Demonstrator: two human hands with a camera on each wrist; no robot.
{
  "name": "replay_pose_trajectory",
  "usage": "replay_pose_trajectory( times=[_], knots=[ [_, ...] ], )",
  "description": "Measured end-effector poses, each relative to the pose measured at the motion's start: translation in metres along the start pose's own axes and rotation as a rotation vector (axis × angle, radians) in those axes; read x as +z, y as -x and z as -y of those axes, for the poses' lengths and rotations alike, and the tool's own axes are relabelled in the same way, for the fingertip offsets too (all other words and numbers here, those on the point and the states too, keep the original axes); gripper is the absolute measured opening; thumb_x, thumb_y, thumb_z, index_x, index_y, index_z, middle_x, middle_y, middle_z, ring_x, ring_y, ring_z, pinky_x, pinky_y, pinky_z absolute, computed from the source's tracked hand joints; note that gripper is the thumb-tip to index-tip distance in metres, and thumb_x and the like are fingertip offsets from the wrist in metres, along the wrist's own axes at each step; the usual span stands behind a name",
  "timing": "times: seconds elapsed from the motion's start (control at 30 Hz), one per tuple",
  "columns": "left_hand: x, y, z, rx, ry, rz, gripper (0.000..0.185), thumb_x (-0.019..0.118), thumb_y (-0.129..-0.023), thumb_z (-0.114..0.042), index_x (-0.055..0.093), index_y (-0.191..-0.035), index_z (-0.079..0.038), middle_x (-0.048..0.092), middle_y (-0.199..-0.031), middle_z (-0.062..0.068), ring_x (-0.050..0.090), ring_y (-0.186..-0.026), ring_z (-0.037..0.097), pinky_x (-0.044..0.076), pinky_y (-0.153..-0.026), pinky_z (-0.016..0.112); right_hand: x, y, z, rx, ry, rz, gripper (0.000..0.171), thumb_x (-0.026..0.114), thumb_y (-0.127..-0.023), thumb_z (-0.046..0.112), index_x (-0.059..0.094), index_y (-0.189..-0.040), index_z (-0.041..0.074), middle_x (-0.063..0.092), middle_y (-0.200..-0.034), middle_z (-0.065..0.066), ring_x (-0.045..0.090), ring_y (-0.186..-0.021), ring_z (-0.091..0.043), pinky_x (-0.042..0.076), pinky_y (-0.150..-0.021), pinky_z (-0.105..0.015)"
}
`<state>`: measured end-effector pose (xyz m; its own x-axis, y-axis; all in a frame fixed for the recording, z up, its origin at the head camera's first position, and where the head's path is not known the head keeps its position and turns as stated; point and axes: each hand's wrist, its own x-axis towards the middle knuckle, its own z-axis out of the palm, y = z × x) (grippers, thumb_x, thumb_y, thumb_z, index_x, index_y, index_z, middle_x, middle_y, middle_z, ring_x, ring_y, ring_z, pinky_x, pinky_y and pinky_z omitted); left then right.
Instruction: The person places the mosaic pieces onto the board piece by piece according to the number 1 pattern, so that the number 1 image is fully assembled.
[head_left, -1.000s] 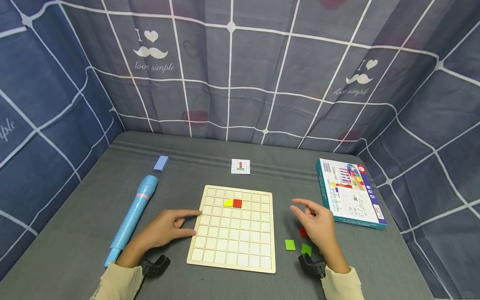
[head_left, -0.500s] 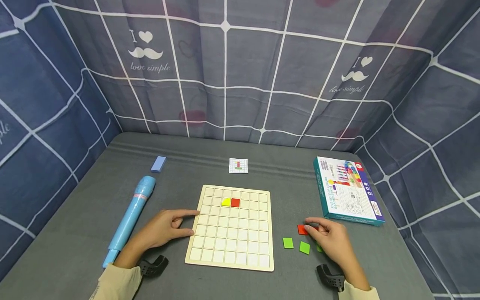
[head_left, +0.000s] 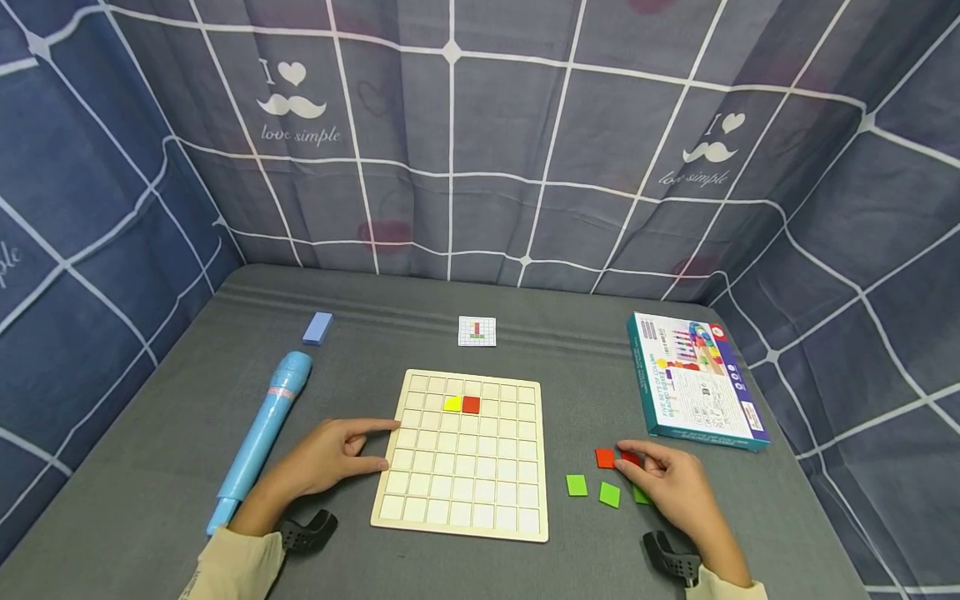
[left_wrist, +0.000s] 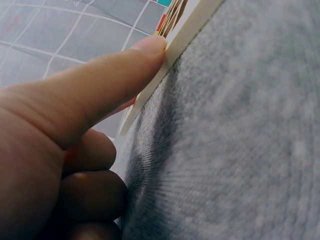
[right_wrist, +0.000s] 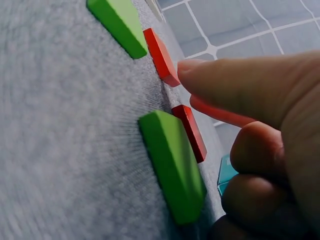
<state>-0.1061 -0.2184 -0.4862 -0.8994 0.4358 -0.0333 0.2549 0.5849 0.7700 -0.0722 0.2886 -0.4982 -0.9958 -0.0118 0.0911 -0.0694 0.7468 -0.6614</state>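
A pale wooden grid board (head_left: 463,467) lies in the middle of the head view, with a yellow tile (head_left: 453,404) and a red tile (head_left: 470,405) side by side in its cells. My left hand (head_left: 330,454) touches the board's left edge with straight index finger and thumb; its other fingers are curled, as the left wrist view shows. To the right of the board my right hand (head_left: 671,479) hovers with thumb and index apart above two loose red tiles (right_wrist: 161,57). Green tiles (head_left: 576,485) lie close by, one (right_wrist: 172,167) partly beneath that hand.
A light-blue tube (head_left: 262,437) lies left of my left forearm, below a small blue block (head_left: 317,328). A small patterned grid card (head_left: 477,332) lies behind the board. At right sits a teal-edged box (head_left: 701,379). Grey-blue curtains (head_left: 495,133) enclose the cloth-covered table.
My right hand has come down and rightward to the loose red tiles, then slightly further right, uncovering more of them. My left hand keeps its place at the board's edge.
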Motion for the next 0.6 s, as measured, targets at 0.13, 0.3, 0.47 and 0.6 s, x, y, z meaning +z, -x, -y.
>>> replay_pose_trajectory(
  times=[0.13,0.3,0.47,0.6],
  knots=[
    [-0.0005,0.0002,-0.0006,-0.003,-0.003,0.000,0.053,0.085,-0.085,-0.032,0.069,-0.134,-0.019,0.031,-0.061,-0.014,0.027,-0.052,0.001,0.028,-0.051,0.020,0.0005,-0.0004,-0.0007,0.013,0.002,0.025,0.025,0.084,-0.087,0.033,0.080,-0.109,0.020,0.033,-0.058,0.012,0.026,-0.051,-0.003,0.024,-0.048,-0.023],
    [-0.0002,0.0008,-0.0005,-0.007,-0.006,-0.002,0.053,0.085,-0.085,-0.032,0.069,-0.134,-0.019,0.031,-0.061,-0.014,0.027,-0.053,0.001,0.028,-0.051,0.020,0.0005,-0.0005,-0.0004,0.013,0.003,0.038,0.026,0.084,-0.087,0.032,0.080,-0.110,0.020,0.033,-0.059,0.012,0.027,-0.052,-0.003,0.024,-0.049,-0.023],
    [0.0004,0.0009,-0.0002,-0.006,-0.002,-0.005,0.053,0.085,-0.085,-0.033,0.069,-0.134,-0.020,0.031,-0.061,-0.014,0.026,-0.053,0.001,0.028,-0.051,0.021,0.0001,-0.0002,0.0006,0.018,-0.005,0.047,0.027,0.083,-0.087,0.033,0.080,-0.110,0.020,0.033,-0.059,0.012,0.027,-0.052,-0.003,0.024,-0.049,-0.022],
    [0.0008,0.0008,0.0004,-0.005,-0.002,-0.005,0.052,0.085,-0.085,-0.032,0.069,-0.133,-0.021,0.031,-0.061,-0.014,0.027,-0.053,0.001,0.028,-0.051,0.020,0.0000,0.0004,0.0010,0.024,-0.015,0.061,0.029,0.083,-0.087,0.036,0.080,-0.110,0.020,0.033,-0.060,0.012,0.027,-0.052,-0.003,0.024,-0.049,-0.022]
  ],
)
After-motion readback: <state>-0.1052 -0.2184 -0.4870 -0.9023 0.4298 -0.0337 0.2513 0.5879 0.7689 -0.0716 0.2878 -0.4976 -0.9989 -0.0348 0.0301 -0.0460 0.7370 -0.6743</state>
